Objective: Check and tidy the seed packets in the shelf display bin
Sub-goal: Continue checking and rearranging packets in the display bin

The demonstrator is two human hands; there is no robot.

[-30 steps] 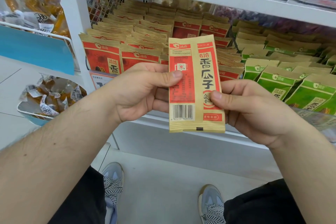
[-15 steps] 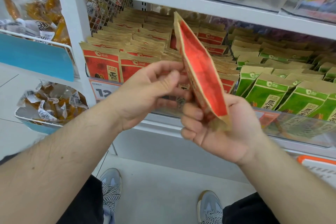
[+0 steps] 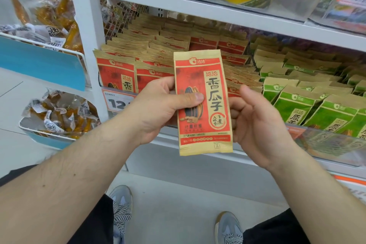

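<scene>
Holds one red seed packet point(image 3: 206, 136) upright with the left hand point(image 3: 158, 109), printed face to the camera, out in front of the shelf's front edge point(image 3: 198, 164) and just before the red rows point(image 3: 116, 73) at the left end of the display bin. Pinches it with the thumb point(image 3: 190, 98) laid across the front near the left edge and the other fingers tucked behind. Keeps the right hand point(image 3: 257, 125) just beside the packet's right edge, fingers loosely curled and thumb lifted clear, gripping nothing; cannot tell whether those fingers brush the edge.

Looks like the checking step, front side under inspection. To do it well:

- Keep the pinch light and near the edge, so as not to crease the paper or cover more of the print than needed.
- Slide the thumb aside to clear the picture beneath it.
- Run an eye along the top and bottom seals for tears or puffing; steady the free right edge with the right hand if the packet sags.
- Match it against the neighbours before returning it: red among red, never into the green rows point(image 3: 293, 109) toward the right end.
- Return it face forward and upright behind the clear front lip point(image 3: 326, 140), in line with the front packets above the price tag point(image 3: 116, 103), top edge level with theirs.
- Press the row gently back so nothing leans or juts out.

Probably a fair way to go yet, with many packets in the bin.
</scene>
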